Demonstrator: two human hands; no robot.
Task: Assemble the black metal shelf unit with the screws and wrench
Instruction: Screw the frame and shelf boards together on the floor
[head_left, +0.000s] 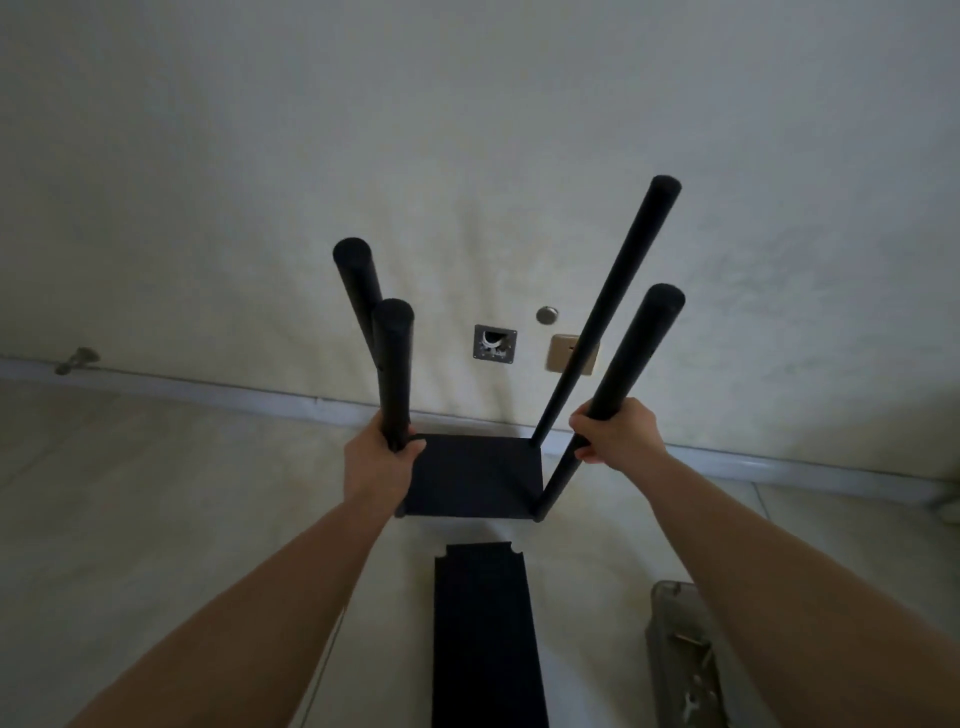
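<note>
A: Start at the left. What's over there?

B: A pale floor (156, 509) meeting a cream wall (467, 130) along a grey baseboard (218, 392). A small fitting (78, 359) sits at the baseboard, too blurred to name.

A: And the left hand?

B: The left hand (379, 457) is wrapped round the near left pole (393, 374), low down, just above the shelf (472, 475). Behind it stands the far left pole (358, 286), untouched.

A: Where's the shelf itself?

B: On the floor close to the wall, lying flat, with all four poles rising from its corners. A loose panel (483, 634) lies on the floor nearer the person, just apart from the shelf, with notched corners at its far end.

A: Anything on the wall behind?

B: An open metal box (494, 344), a round cap (546, 314) and a tan plate (563, 353), low on the wall between the pole pairs.

A: Then the right side?

B: The far right pole (608, 306) stands free. The right hand (618, 431) clasps the near right pole (631, 358) well above its foot, fingers curled round it.

A: Furthest right?

B: A grey case (675, 654) on the floor by the right forearm, with small metal parts inside; I cannot tell what they are.
</note>
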